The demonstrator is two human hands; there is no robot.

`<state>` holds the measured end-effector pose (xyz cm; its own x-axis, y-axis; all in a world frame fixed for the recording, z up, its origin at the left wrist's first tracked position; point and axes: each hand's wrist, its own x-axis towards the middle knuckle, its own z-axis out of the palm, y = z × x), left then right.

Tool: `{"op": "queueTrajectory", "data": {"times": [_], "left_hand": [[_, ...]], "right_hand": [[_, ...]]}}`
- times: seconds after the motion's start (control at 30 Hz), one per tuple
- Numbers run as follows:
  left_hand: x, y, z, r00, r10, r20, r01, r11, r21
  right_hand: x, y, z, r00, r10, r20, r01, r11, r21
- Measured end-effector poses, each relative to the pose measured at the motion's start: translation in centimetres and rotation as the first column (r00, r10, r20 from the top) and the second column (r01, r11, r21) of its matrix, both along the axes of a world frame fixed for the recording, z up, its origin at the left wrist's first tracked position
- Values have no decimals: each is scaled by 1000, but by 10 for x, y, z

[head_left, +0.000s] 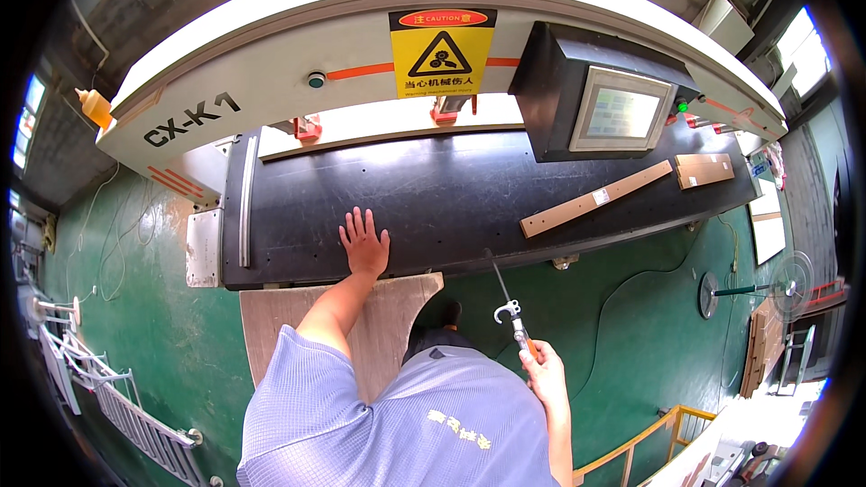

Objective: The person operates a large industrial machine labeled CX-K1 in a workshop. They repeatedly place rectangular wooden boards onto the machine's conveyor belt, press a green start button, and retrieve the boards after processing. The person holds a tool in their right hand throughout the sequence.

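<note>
My left hand (364,246) lies flat on the black machine table (433,189), its fingers spread and nothing under them that I can see. Below the table's front edge, my right hand (544,370) is closed around the orange handle of an air blow gun (511,311). The gun's long thin nozzle points up and away, its tip close to the table edge. To the right on the table lie a long narrow brown strip (595,199) with a white label and a shorter brown stack (704,170).
A large white machine beam (271,63) spans the table, with a dark control box and screen (622,110) at right. A wooden board (379,311) sits beside my left arm. A hose (600,325) runs over the green floor. At right stands a pedestal fan (791,287).
</note>
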<state>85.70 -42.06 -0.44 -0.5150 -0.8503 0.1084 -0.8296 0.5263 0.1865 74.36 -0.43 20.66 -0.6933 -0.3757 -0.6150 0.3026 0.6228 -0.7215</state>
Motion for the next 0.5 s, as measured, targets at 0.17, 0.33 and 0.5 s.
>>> {"op": "queueTrajectory", "data": {"times": [0.17, 0.33, 0.5], "left_hand": [[0, 0, 2, 1000, 4, 9, -4, 1000, 10], [-1, 1, 6, 999, 8, 47, -9, 1000, 16], [-1, 1, 7, 999, 2, 36, -3, 1000, 31]], "right_hand": [[0, -3, 5, 999, -45, -4, 45, 999, -28], [0, 1, 3, 997, -76, 32, 79, 992, -103], [3, -3, 7, 998, -59, 28, 61, 994, -88]]}}
